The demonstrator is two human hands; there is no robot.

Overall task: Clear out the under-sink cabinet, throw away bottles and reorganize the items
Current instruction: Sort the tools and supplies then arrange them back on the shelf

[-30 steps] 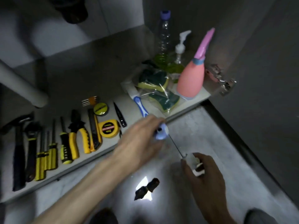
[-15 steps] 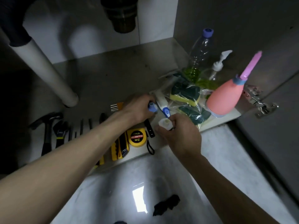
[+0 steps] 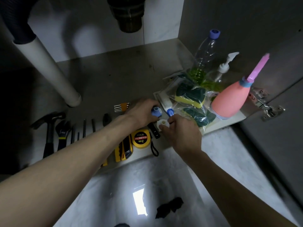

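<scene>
Both hands are working at the near edge of the cabinet floor (image 3: 105,74). The left hand (image 3: 142,112) is gripping a small blue cap-like piece (image 3: 156,111), fingers wrapped around it. The right hand (image 3: 182,133) is pinching a small white round piece (image 3: 162,124) between thumb and fingers, just near-right of the blue one; whether the two pieces are touching cannot be told.

Lying in a row along the near edge, left to right: a hammer (image 3: 49,128), a wrench (image 3: 63,133), several thin dark-shafted tools (image 3: 84,126), yellow-handled tools (image 3: 123,149) partly hidden under the left forearm, and a yellow measuring tape (image 3: 141,138) marked 2m.

At the right side of the cabinet floor: a blue-and-white brush (image 3: 168,108), bagged green-and-yellow sponges (image 3: 191,97), and a pink squeeze bottle (image 3: 229,102) with a pink nozzle, standing upright. Farther back, a clear bottle (image 3: 205,54) with a blue cap and green liquid in the bottom is standing beside a pump bottle (image 3: 221,71).

A white drain pipe (image 3: 47,66) is slanting down at the far left.
</scene>
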